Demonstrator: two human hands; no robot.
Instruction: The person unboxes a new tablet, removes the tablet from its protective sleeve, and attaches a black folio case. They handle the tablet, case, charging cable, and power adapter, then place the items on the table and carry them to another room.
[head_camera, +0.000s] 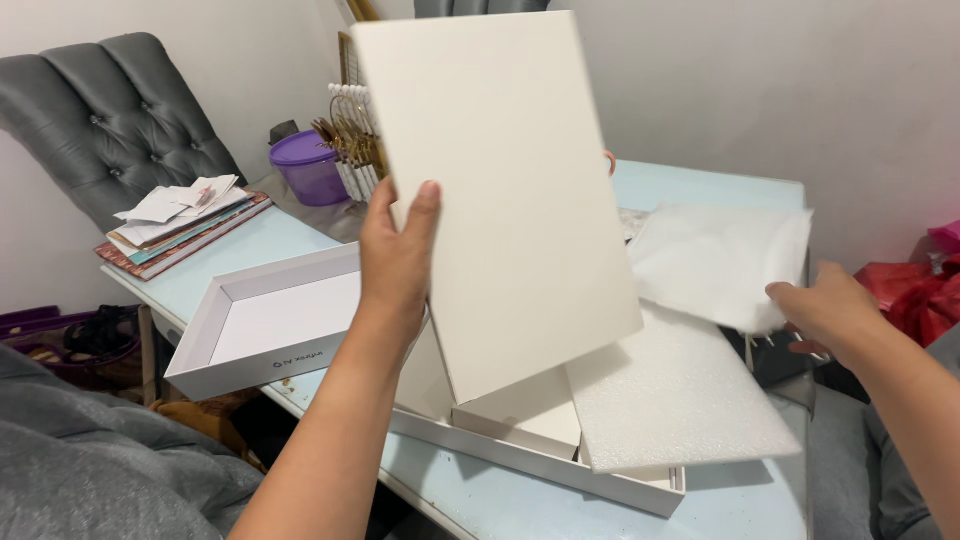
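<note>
- Left hand (398, 250) grips the white flat panel (500, 190) by its left edge, thumb on the front; panel is raised and tilted above the open white box (560, 465)
- Right hand (828, 308) pinches the edge of the thin foam wrap (720, 262), held off the light-blue tabletop (690, 188)
- Foam sheet (675, 400) lies across the box, overhanging its right side
- Box lid (265, 325) sits upturned to the left, apart from the box
- Judgement: support the panel's lower edge, keep it clear of the box corner; one-handed edge grip risks slipping

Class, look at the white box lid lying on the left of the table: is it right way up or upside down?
Upside down. The white box lid rests with its hollow inside facing up, rim walls standing, and nothing inside it.
</note>
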